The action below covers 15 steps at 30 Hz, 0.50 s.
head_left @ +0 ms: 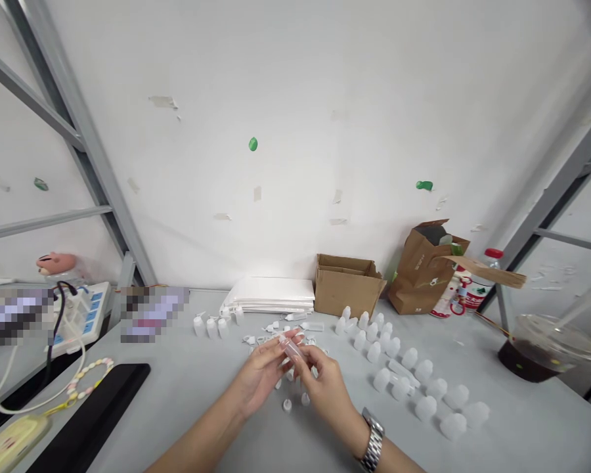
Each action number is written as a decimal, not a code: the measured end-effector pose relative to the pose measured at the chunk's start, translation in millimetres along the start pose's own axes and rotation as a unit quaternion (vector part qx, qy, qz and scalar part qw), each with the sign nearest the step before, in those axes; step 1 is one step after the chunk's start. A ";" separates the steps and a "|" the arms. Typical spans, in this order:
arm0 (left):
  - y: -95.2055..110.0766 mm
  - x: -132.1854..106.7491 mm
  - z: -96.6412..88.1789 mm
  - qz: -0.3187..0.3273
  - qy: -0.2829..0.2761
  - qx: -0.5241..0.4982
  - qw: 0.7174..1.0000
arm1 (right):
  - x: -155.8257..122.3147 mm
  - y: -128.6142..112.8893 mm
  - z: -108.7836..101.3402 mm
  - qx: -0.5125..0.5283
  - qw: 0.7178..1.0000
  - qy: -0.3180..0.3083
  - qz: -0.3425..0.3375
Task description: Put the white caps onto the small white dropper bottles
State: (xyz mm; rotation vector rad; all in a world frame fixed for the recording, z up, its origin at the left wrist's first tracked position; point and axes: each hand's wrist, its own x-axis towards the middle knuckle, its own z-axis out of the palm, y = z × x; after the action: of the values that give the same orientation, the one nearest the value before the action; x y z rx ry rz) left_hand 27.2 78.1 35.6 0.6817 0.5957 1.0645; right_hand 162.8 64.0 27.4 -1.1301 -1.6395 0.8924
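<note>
A slim clear plastic dropper bottle or tube is held slantwise between my two hands over the middle of the table. The fingers of my left hand pinch it near its upper end. My right hand, with a metal watch on the wrist, grips its lower end. Around and beneath them lie small white caps and loose pieces, partly hidden by my fingers. Several capped white bottles stand to the left. Frosted translucent bottles stand in rows at right, with clear tubes lying among them.
Behind the bottles are a cardboard box, a stack of white sheets or envelopes and a brown paper bag. A drink cup stands far right. At left are a black wrist rest, a power strip and cables.
</note>
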 end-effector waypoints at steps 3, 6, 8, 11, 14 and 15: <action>0.1 -1.9 2.7 0.002 0.005 0.004 1.000 | -4.5 4.4 1.2 -0.087 0.994 0.029 -0.059; -2.1 -2.5 5.9 0.021 0.028 0.019 0.999 | -5.6 5.2 2.2 -0.112 0.990 0.042 -0.070; -4.1 -1.7 7.1 0.034 0.051 0.032 0.998 | -2.9 2.6 1.8 -0.069 0.997 0.028 -0.031; -5.3 0.3 7.3 0.033 0.065 0.028 0.997 | 4.8 -1.2 -0.3 0.097 0.992 -0.036 0.068; -3.3 1.3 6.7 0.026 0.060 0.019 0.998 | 10.5 0.1 -0.9 0.243 0.959 -0.085 0.117; -2.2 1.4 6.5 0.026 0.061 0.022 0.998 | 11.1 1.5 -0.4 0.273 0.949 -0.094 0.123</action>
State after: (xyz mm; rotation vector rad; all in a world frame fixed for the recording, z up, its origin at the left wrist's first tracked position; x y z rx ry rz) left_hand 33.7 77.3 38.0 0.6766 0.7109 1.1493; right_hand 161.8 74.9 29.3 -0.8826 -1.2827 1.5451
